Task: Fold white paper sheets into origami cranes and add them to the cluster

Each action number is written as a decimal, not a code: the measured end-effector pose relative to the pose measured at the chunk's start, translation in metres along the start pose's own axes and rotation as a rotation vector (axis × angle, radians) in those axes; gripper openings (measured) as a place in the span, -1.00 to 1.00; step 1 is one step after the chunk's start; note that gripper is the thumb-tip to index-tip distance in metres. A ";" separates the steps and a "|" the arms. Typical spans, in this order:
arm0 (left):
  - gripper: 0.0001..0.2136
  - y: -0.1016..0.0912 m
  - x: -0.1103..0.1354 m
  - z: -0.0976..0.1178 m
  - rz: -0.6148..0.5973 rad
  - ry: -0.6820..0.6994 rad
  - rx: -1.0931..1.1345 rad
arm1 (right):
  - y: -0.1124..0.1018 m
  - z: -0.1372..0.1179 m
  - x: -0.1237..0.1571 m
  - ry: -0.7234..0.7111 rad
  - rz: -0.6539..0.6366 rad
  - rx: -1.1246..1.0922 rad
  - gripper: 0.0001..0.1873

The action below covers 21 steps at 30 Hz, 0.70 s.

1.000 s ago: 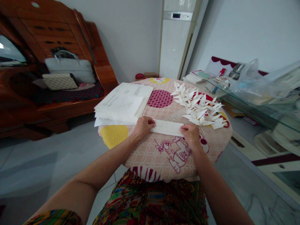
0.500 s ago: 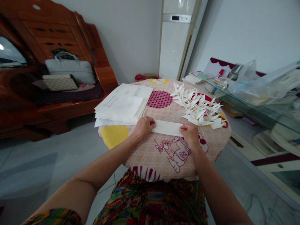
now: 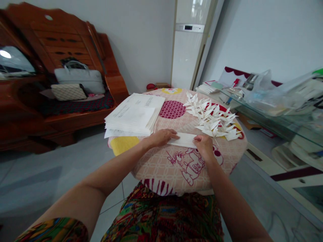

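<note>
A folded white paper strip [image 3: 185, 139] lies across the near middle of the round table, on the patterned cloth. My left hand [image 3: 165, 137] is on its left part, fingers held together and pressing along it. At the strip's right end, my right hand [image 3: 204, 144] pinches the paper between thumb and fingertips. Just beyond that hand, several folded white paper pieces with pointed tips [image 3: 210, 116] lie in a heap. A thick stack of printed sheets [image 3: 133, 112] rests at the table's left, beyond my left forearm.
A glass-topped cabinet [image 3: 267, 124] with plastic bags [image 3: 262, 89] and papers adjoins the table's right side. On the left is a wooden bench [image 3: 85, 116] holding a grey handbag [image 3: 80, 79] and a quilted purse [image 3: 68, 92]. A tall white air conditioner [image 3: 188, 53] stands behind.
My left hand has slid right along the strip from its left end, its fingers now reaching further out. The right hand stays at the right end. The camera view has tilted slightly upward.
</note>
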<state>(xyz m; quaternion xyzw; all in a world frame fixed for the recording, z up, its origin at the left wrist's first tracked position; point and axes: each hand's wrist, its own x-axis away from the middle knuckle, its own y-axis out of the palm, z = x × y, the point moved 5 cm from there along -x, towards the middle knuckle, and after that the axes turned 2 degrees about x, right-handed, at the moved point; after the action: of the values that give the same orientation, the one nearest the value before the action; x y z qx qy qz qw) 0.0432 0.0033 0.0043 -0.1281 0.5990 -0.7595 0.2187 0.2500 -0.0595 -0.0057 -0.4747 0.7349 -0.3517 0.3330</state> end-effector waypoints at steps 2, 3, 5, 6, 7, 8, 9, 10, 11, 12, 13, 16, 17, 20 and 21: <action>-0.60 0.002 -0.001 0.007 -0.048 -0.033 -0.084 | -0.001 -0.001 0.000 0.006 -0.010 0.022 -0.77; -0.60 0.003 -0.002 0.010 -0.064 -0.047 -0.122 | -0.002 -0.001 0.000 0.010 -0.016 0.037 -0.78; -0.58 0.004 -0.002 0.014 -0.080 -0.072 -0.178 | -0.005 -0.002 0.000 0.012 -0.032 0.080 -0.79; -0.56 0.005 -0.002 0.016 -0.081 -0.078 -0.193 | -0.008 -0.004 0.001 0.013 -0.042 0.117 -0.80; -0.56 0.006 -0.002 0.016 -0.079 -0.081 -0.201 | -0.010 -0.006 0.001 0.015 -0.048 0.168 -0.80; -0.55 0.006 -0.002 0.017 -0.076 -0.081 -0.206 | -0.013 -0.009 0.002 0.014 -0.045 0.226 -0.81; -0.55 0.006 -0.002 0.017 -0.072 -0.079 -0.210 | -0.015 -0.013 0.003 0.011 -0.030 0.289 -0.82; -0.56 0.006 -0.001 0.017 -0.071 -0.077 -0.215 | -0.017 -0.018 0.004 -0.007 -0.005 0.341 -0.81; -0.56 0.006 -0.001 0.016 -0.070 -0.075 -0.221 | -0.018 -0.026 0.005 -0.044 0.022 0.362 -0.80; -0.56 0.006 -0.001 0.017 -0.072 -0.075 -0.229 | -0.018 -0.033 0.006 -0.093 0.040 0.344 -0.79; -0.56 0.005 -0.001 0.017 -0.076 -0.074 -0.235 | -0.015 -0.041 0.007 -0.155 0.028 0.291 -0.78; -0.56 0.005 -0.001 0.018 -0.090 -0.068 -0.246 | 0.000 -0.052 0.008 -0.206 -0.110 0.099 -0.80; -0.56 0.005 -0.001 0.018 -0.092 -0.068 -0.247 | 0.005 -0.051 0.008 -0.187 -0.149 0.067 -0.80; -0.57 0.007 -0.001 0.017 -0.088 -0.067 -0.250 | 0.012 -0.043 0.006 -0.105 -0.212 0.017 -0.84; -0.57 0.008 -0.001 0.016 -0.082 -0.063 -0.251 | 0.013 -0.041 0.006 -0.084 -0.227 0.005 -0.86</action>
<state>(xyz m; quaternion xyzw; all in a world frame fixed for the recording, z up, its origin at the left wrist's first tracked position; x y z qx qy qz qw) 0.0531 -0.0115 0.0008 -0.2025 0.6765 -0.6826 0.1883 0.2084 -0.0531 0.0045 -0.5685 0.6609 -0.3688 0.3225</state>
